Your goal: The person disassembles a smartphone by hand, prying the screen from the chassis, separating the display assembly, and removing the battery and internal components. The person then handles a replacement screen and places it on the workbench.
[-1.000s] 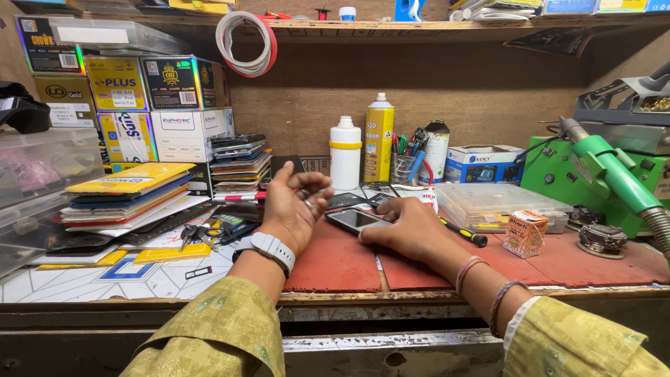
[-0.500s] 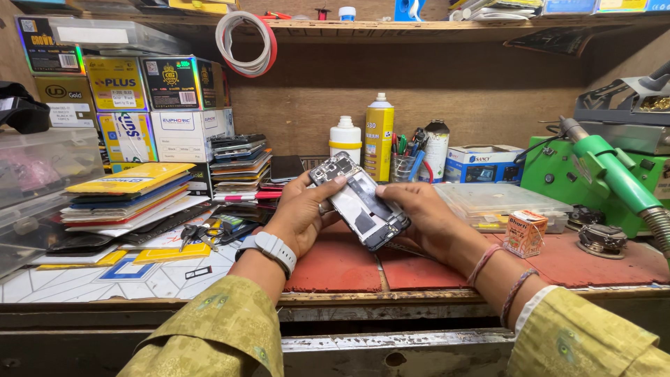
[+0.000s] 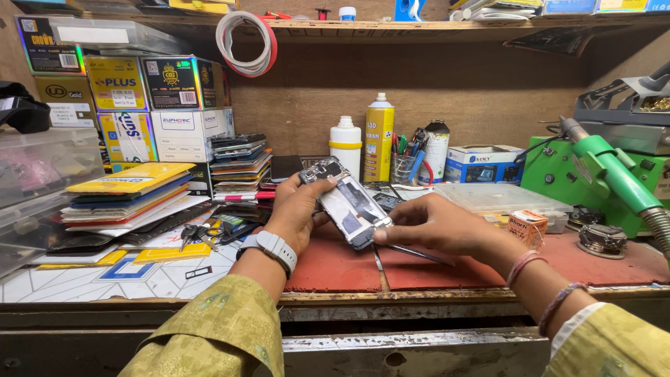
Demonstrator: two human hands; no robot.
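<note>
Phone (image 3: 347, 202), opened, back cover off and inner parts exposed, is held tilted above the red mat (image 3: 335, 269) on the worktop (image 3: 419, 297), camera end up and away, lower end down toward the person. It is lifted clear of the mat, not resting on it.

Left hand (image 3: 296, 213): wrapped around the upper left edge of the phone, thumb across the near side, fingers behind. A white wristwatch (image 3: 272, 246) is worn on that wrist. Grip looks firm; forearm comes in low from the left in a yellow-green sleeve.

Right hand (image 3: 436, 225): palm down, fingertips pinched at the phone's lower corner. A thin metal tool (image 3: 412, 253), probably tweezers, lies just under this hand, one end at the phone's lower edge; whether it is gripped or merely lying on the mat cannot be told. Bangles are seen on the right wrist.

Judgement on handling: the phone is best supported by its frame edges only, with no finger pressed onto the exposed board or flex cables. Both wrists would be steadier if rested on the worktop edge. The tilt toward the light seems useful for inspection and should be kept shallow so loose screws are not shed.

Nearby: white bottle (image 3: 345, 143), yellow spray can (image 3: 378, 136), clear plastic box (image 3: 502, 201), keys (image 3: 199, 232).
</note>
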